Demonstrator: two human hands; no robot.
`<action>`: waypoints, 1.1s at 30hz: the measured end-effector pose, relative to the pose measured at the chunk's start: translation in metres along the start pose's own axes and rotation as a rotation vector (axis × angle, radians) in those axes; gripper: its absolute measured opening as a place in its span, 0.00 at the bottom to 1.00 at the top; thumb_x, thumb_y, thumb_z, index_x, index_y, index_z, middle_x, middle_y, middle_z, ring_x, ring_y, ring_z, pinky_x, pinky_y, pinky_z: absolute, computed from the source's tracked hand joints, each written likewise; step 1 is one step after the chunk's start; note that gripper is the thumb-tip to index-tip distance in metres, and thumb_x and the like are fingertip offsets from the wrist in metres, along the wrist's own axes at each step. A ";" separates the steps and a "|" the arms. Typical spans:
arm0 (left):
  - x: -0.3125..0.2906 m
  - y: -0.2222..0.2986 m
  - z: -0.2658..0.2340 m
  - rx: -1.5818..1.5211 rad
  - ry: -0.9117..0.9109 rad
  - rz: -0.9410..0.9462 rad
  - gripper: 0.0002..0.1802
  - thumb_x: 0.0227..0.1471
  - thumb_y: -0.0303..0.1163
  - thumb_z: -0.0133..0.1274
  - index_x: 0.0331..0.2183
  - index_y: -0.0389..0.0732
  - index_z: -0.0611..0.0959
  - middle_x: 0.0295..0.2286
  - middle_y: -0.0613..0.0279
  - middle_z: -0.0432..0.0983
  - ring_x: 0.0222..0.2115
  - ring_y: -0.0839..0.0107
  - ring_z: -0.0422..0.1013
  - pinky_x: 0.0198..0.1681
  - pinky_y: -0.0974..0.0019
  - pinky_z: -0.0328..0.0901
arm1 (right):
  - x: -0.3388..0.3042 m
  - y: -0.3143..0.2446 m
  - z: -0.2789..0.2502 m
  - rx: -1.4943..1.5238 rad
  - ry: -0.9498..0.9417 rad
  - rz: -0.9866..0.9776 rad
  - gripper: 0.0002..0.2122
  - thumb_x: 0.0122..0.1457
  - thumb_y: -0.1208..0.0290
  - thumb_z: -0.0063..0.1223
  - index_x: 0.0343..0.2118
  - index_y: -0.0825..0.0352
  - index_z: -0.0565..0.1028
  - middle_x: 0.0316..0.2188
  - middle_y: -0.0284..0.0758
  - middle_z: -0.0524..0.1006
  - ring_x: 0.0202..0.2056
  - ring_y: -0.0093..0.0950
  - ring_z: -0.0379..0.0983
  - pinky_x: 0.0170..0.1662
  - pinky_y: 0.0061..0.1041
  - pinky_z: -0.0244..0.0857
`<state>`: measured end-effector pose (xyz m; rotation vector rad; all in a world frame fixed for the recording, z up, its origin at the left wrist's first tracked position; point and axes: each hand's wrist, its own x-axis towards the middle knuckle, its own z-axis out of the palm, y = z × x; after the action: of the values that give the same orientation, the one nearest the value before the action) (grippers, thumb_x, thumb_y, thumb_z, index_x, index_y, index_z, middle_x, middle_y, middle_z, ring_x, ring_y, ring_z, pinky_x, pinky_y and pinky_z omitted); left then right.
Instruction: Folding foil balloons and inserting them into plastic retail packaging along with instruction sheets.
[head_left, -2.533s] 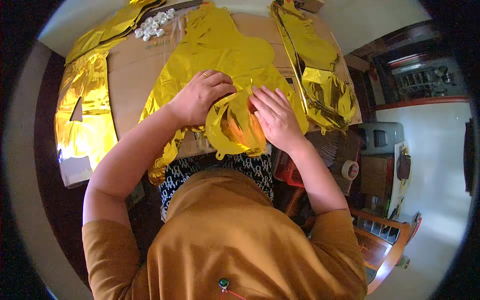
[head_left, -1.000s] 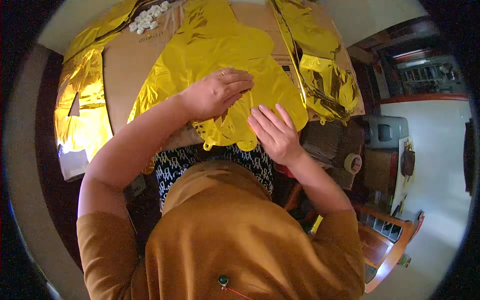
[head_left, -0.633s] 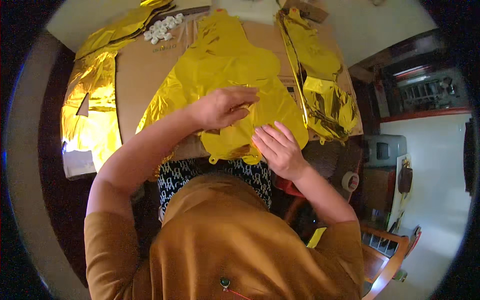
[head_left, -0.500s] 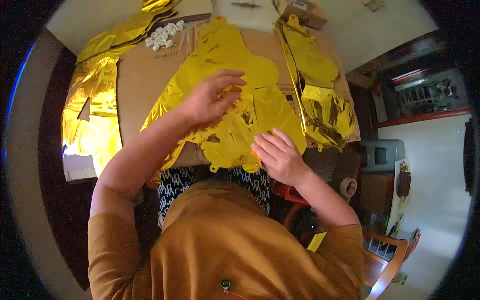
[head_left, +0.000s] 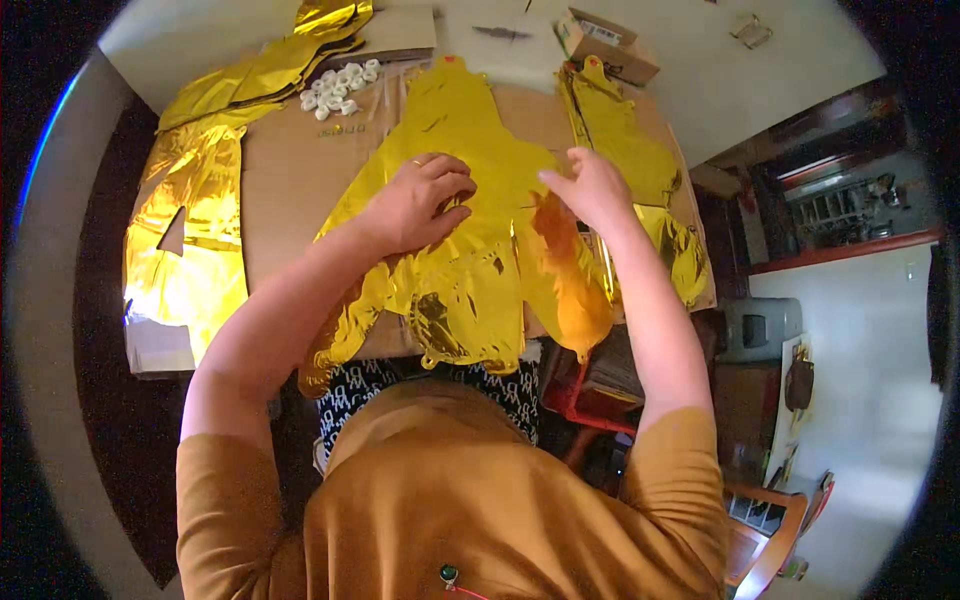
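Note:
A flat gold foil balloon lies on the cardboard in front of me, its lower part creased and shiny. My left hand is over its middle, fingers loosely bent and the thumb apart, with nothing visible in the grasp. Over the balloon's right edge hovers my right hand, thumb and forefinger spread and nothing between them. Below that hand, a rounded lobe of the foil hangs at the table edge, reflecting orange. Whether the left fingertips touch the foil is hard to tell.
Another folded gold foil piece lies at the right, and more gold foil covers the left. Small white rolls are heaped at the back left on the cardboard. An open carton stands at the back right.
My right hand has moved up and away from the balloon's lower edge to its upper right side. The balloon's lower right part has shifted and creased. My left hand has barely moved.

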<state>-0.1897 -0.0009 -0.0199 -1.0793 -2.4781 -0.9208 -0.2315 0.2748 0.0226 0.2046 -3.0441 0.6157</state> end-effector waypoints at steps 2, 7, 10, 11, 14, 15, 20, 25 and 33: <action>-0.001 0.000 -0.001 0.000 -0.004 -0.010 0.15 0.48 0.32 0.60 0.39 0.39 0.81 0.44 0.51 0.74 0.48 0.50 0.69 0.53 0.51 0.63 | 0.015 -0.008 0.010 -0.290 0.050 0.006 0.30 0.49 0.50 0.65 0.48 0.70 0.76 0.36 0.44 0.80 0.39 0.40 0.78 0.47 0.37 0.70; -0.004 0.001 -0.001 0.028 0.003 -0.037 0.15 0.49 0.34 0.59 0.40 0.39 0.81 0.44 0.52 0.74 0.50 0.51 0.68 0.54 0.51 0.62 | 0.036 -0.021 -0.009 -0.103 -0.386 0.099 0.21 0.47 0.54 0.65 0.35 0.68 0.79 0.31 0.42 0.81 0.36 0.38 0.78 0.42 0.34 0.70; -0.003 0.002 -0.001 0.018 0.009 -0.034 0.16 0.48 0.34 0.59 0.41 0.40 0.81 0.44 0.52 0.74 0.50 0.51 0.68 0.54 0.51 0.62 | 0.031 -0.012 0.009 0.135 -0.165 0.011 0.16 0.47 0.60 0.66 0.32 0.68 0.78 0.31 0.41 0.81 0.35 0.36 0.78 0.41 0.32 0.70; -0.003 0.002 0.000 0.024 0.015 -0.037 0.16 0.49 0.34 0.59 0.41 0.40 0.81 0.44 0.52 0.74 0.50 0.51 0.68 0.54 0.51 0.62 | 0.025 -0.011 0.014 0.238 -0.060 -0.034 0.15 0.47 0.62 0.67 0.31 0.69 0.77 0.31 0.40 0.81 0.34 0.35 0.77 0.40 0.32 0.70; -0.007 0.003 0.001 0.034 0.028 -0.050 0.17 0.49 0.35 0.58 0.41 0.40 0.81 0.45 0.52 0.74 0.50 0.51 0.68 0.54 0.51 0.62 | 0.007 -0.042 0.016 0.636 -0.061 -0.174 0.23 0.52 0.67 0.66 0.49 0.70 0.71 0.36 0.38 0.79 0.37 0.27 0.75 0.43 0.26 0.69; -0.008 0.002 0.000 0.031 0.028 -0.050 0.17 0.49 0.35 0.58 0.42 0.40 0.81 0.45 0.52 0.73 0.50 0.51 0.68 0.54 0.51 0.62 | 0.003 -0.047 0.017 0.777 -0.042 -0.239 0.25 0.54 0.69 0.65 0.53 0.69 0.68 0.37 0.37 0.78 0.37 0.25 0.74 0.44 0.24 0.68; -0.006 0.006 -0.002 0.037 0.008 -0.048 0.17 0.50 0.35 0.57 0.42 0.40 0.81 0.45 0.52 0.73 0.50 0.51 0.68 0.54 0.51 0.61 | 0.001 -0.030 0.028 0.915 0.089 -0.260 0.16 0.58 0.69 0.57 0.46 0.72 0.74 0.36 0.42 0.80 0.37 0.29 0.77 0.42 0.27 0.70; -0.008 0.002 0.001 0.021 0.029 -0.037 0.17 0.49 0.35 0.57 0.42 0.40 0.81 0.45 0.52 0.73 0.51 0.50 0.67 0.55 0.50 0.61 | -0.004 -0.022 0.032 -0.052 -0.168 -0.362 0.07 0.52 0.75 0.51 0.31 0.72 0.78 0.35 0.51 0.79 0.40 0.48 0.75 0.42 0.43 0.69; -0.006 0.004 -0.002 0.042 -0.001 -0.032 0.17 0.47 0.34 0.57 0.41 0.40 0.81 0.43 0.52 0.74 0.50 0.50 0.67 0.56 0.49 0.60 | -0.011 -0.015 0.051 -0.093 0.078 -0.715 0.24 0.61 0.68 0.49 0.59 0.71 0.65 0.62 0.45 0.63 0.62 0.45 0.59 0.64 0.42 0.52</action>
<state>-0.1826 -0.0039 -0.0197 -1.0301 -2.5109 -0.8739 -0.2192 0.2427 -0.0192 1.1532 -2.6240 0.4018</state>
